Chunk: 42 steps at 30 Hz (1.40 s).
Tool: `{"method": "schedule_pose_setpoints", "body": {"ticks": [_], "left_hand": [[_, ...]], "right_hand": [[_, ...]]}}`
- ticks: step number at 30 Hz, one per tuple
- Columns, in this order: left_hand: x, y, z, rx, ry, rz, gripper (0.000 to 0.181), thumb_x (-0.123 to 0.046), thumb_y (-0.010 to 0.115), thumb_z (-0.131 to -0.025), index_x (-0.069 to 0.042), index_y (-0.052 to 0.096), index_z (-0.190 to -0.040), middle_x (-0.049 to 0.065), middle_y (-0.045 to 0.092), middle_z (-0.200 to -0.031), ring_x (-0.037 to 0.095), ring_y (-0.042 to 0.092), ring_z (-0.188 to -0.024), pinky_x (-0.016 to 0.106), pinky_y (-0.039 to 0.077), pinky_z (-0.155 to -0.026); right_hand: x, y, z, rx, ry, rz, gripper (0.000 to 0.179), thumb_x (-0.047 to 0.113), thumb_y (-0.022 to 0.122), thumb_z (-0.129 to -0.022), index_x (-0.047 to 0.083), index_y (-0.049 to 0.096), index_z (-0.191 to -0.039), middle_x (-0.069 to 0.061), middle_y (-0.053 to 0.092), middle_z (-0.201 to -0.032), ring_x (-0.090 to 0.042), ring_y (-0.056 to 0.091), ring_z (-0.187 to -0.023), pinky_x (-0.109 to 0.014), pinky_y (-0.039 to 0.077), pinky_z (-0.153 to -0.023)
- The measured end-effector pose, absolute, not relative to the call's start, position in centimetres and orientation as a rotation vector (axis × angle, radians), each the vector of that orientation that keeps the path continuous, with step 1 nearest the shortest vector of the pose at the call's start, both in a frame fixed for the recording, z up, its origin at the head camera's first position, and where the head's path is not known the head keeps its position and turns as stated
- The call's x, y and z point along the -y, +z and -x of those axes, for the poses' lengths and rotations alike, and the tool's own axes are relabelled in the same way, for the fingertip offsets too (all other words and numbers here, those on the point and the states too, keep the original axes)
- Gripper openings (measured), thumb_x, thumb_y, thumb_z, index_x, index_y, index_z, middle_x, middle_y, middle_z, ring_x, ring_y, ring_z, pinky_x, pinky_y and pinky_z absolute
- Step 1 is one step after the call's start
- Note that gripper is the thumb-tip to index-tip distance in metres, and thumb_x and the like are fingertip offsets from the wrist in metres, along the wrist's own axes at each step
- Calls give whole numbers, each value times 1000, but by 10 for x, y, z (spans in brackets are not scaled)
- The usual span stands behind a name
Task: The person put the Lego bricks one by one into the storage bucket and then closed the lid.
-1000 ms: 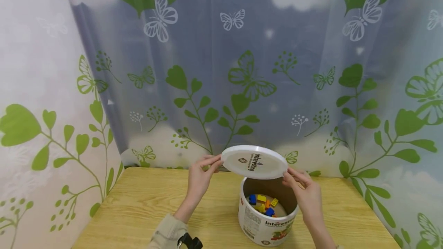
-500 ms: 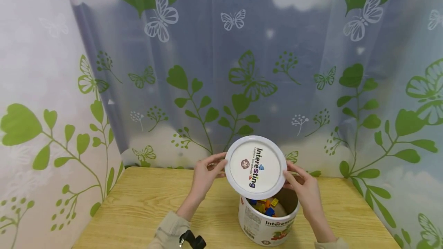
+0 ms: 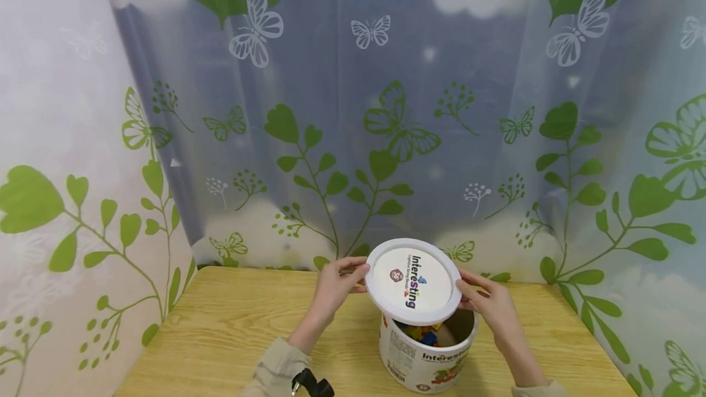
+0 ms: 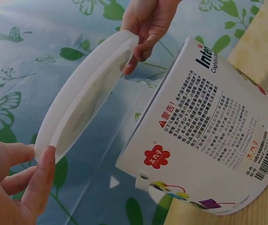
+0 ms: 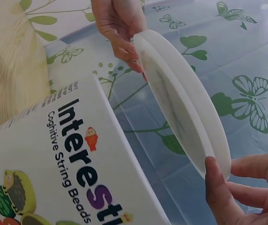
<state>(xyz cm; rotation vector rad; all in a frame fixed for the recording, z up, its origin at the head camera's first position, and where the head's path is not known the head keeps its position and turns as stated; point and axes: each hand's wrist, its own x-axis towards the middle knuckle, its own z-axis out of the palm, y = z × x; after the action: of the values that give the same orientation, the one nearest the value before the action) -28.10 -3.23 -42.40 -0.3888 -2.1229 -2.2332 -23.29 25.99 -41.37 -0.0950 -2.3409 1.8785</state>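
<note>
A round white lid (image 3: 410,280) printed "Interesting" is held tilted above the back of a white tub (image 3: 427,363). My left hand (image 3: 336,290) pinches its left edge between thumb and fingers, and my right hand (image 3: 491,305) pinches the right edge. In both wrist views a gap shows between the lid (image 4: 87,98) and the tub (image 5: 72,159). Yellow and blue toy blocks (image 3: 429,339) lie inside the tub, partly hidden by the lid. Printed text and a barcode cover the side of the tub (image 4: 218,126).
The tub stands on a light wooden table (image 3: 231,323), toward its right front. A curtain (image 3: 309,170) with green leaves and butterflies hangs behind the table and along both sides. A black strap (image 3: 311,383) sits at the left sleeve.
Both hands first tipped the lid so its printed top faces me more. It has since come lower and slightly right, covering more of the tub's opening from this angle. The tub has not moved.
</note>
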Motion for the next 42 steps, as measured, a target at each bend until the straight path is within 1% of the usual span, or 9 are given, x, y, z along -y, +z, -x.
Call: {"method": "schedule_pose_setpoints", "body": {"ticks": [8, 13, 17, 22, 25, 28, 33, 37, 42], "left_hand": [[18, -436, 280, 2199, -2193, 404, 29, -8, 69, -96, 11, 68, -119, 22, 68, -103, 15, 68, -77, 30, 63, -72], [11, -446, 280, 2228, -2143, 433, 27, -5, 69, -96, 12, 69, -117, 24, 69, -101, 25, 71, -80, 36, 64, -72], [8, -450, 278, 2257, -2087, 447, 26, -5, 70, -95, 12, 71, -114, 24, 71, -98, 31, 72, -81, 33, 64, -70], [5, -455, 274, 2323, -2020, 425, 24, -9, 74, -93, 8, 74, -110, 19, 73, -94, 25, 73, -74, 27, 63, -65], [4, -458, 272, 2348, -1998, 422, 23, -9, 74, -93, 8, 75, -108, 17, 73, -93, 23, 74, -73, 24, 62, -64], [4, -462, 271, 2349, -1996, 433, 23, -10, 74, -93, 8, 74, -108, 17, 73, -93, 24, 74, -74, 24, 62, -65], [5, -464, 270, 2349, -1999, 435, 24, -11, 74, -93, 7, 74, -109, 17, 73, -93, 26, 75, -76, 28, 63, -68], [6, -464, 270, 2347, -1991, 439, 23, -11, 75, -92, 6, 75, -108, 17, 74, -94, 26, 75, -77, 33, 64, -70], [7, -466, 271, 2351, -1977, 447, 24, -11, 74, -93, 7, 74, -109, 18, 74, -97, 24, 74, -77, 33, 64, -71]], "right_hand": [[-277, -418, 226, 2478, 1798, 125, 50, 16, 62, -102, -11, 50, -143, -32, 51, -144, -7, 68, -83, -26, 61, -77], [-283, -423, 220, 2525, 1751, 151, 48, 15, 62, -102, -14, 52, -140, -32, 55, -139, -10, 69, -82, -29, 62, -76], [-285, -427, 217, 2557, 1705, 175, 46, 13, 62, -102, -13, 54, -138, -30, 61, -132, -12, 70, -81, -29, 61, -75], [-286, -432, 215, 2589, 1620, 200, 44, 13, 64, -100, -12, 57, -136, -29, 63, -128, -13, 69, -78, -26, 59, -73], [-285, -436, 214, 2598, 1576, 211, 43, 14, 65, -100, -10, 59, -135, -29, 61, -131, -12, 66, -77, -27, 60, -74], [-285, -439, 212, 2603, 1549, 212, 44, 17, 66, -100, -9, 59, -135, -29, 59, -134, -11, 65, -77, -27, 59, -75], [-286, -443, 210, 2610, 1529, 218, 44, 18, 65, -101, -7, 59, -136, -29, 58, -135, -10, 67, -78, -27, 59, -77], [-285, -444, 209, 2618, 1544, 219, 44, 16, 63, -101, -9, 58, -136, -32, 53, -139, -12, 69, -83, -34, 61, -82], [-284, -447, 210, 2632, 1508, 206, 46, 21, 65, -101, -8, 59, -136, -32, 53, -139, -15, 72, -87, -39, 61, -86]]}}
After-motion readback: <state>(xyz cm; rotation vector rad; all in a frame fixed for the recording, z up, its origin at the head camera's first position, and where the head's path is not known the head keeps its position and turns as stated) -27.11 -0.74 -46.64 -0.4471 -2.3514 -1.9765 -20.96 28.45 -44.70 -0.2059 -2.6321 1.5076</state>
